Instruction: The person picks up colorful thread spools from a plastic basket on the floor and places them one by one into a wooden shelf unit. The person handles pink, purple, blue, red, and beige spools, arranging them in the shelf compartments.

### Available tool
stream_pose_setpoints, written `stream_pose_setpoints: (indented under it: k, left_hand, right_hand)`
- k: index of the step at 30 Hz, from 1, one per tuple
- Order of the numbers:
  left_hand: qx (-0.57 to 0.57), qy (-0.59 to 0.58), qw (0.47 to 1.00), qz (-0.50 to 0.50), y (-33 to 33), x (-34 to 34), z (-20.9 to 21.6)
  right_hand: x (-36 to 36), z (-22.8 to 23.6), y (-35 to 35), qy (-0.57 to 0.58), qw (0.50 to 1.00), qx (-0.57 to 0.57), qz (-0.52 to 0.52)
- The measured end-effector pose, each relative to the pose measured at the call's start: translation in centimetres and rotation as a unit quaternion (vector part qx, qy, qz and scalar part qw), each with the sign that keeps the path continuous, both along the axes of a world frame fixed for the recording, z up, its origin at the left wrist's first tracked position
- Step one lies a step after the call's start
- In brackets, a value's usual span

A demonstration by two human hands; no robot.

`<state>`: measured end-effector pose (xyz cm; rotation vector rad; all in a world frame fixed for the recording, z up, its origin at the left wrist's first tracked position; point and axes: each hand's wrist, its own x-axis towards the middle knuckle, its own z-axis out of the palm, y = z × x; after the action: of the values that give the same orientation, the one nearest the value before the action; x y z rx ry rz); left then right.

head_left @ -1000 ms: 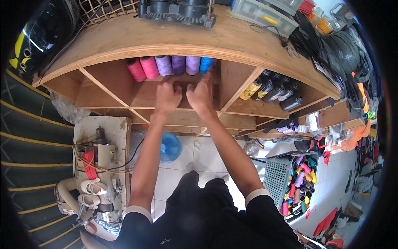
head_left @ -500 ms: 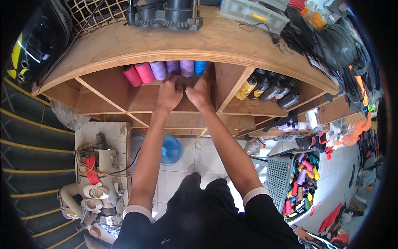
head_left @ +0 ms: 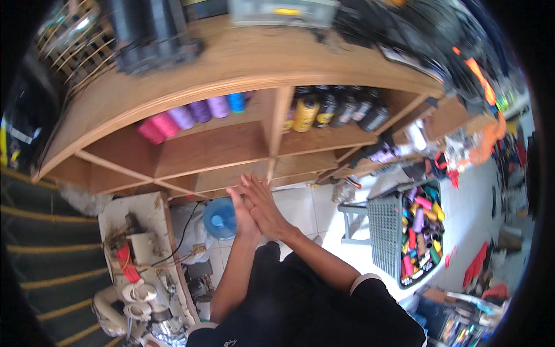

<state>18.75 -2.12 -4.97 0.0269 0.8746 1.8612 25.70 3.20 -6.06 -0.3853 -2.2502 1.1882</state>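
My left hand [head_left: 245, 215] and my right hand [head_left: 267, 211] are laid together in front of the shelf, palm against palm, fingers stretched out. Neither holds anything that I can see. Beyond them, a row of thread spools stands in a compartment of the wooden shelf [head_left: 214, 151]: a pink spool [head_left: 165, 124], a lilac spool [head_left: 181, 117], a purple spool [head_left: 200, 111] and, at the right end, a blue spool [head_left: 236, 103]. In the compartment to the right are a yellow-labelled bottle [head_left: 306, 114] and several dark bottles [head_left: 346, 110].
A grey-green crate [head_left: 384, 237] full of coloured spools stands at right beside a small stool [head_left: 351, 222]. A blue water jug [head_left: 220, 218] is on the floor below my hands. At left is a sewing machine [head_left: 141, 292] on a table. A clear drawer box [head_left: 283, 13] sits on the shelf top.
Both hands have drawn back out of the spool compartment, come down toward me and joined palm to palm. The view has turned to the right. The spools stay in their row.
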Motion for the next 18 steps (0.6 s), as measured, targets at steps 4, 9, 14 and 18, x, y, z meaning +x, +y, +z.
stream_pose_setpoints:
  k: [4,9,14,18]
  left_hand:
    - [-0.01,-0.038,0.983,-0.178,-1.0,6.0,-1.5]
    - [-0.083,0.204,0.873,-0.436,0.2,11.2,-4.7]
    - [-0.126,0.202,0.75,-0.617,0.3,13.1,-7.4]
    - [-0.19,0.33,0.728,-0.57,-1.8,12.2,-17.8]
  right_hand:
    - [7.9,-7.9,-0.7,-0.061,0.974,-0.159,-0.151]
    - [17.7,-15.2,0.0,-0.131,0.871,-0.437,-0.181]
    - [27.4,-19.6,-2.6,-0.357,0.824,-0.326,-0.296]
    - [36.6,-24.7,-7.6,-0.344,0.796,-0.283,-0.409]
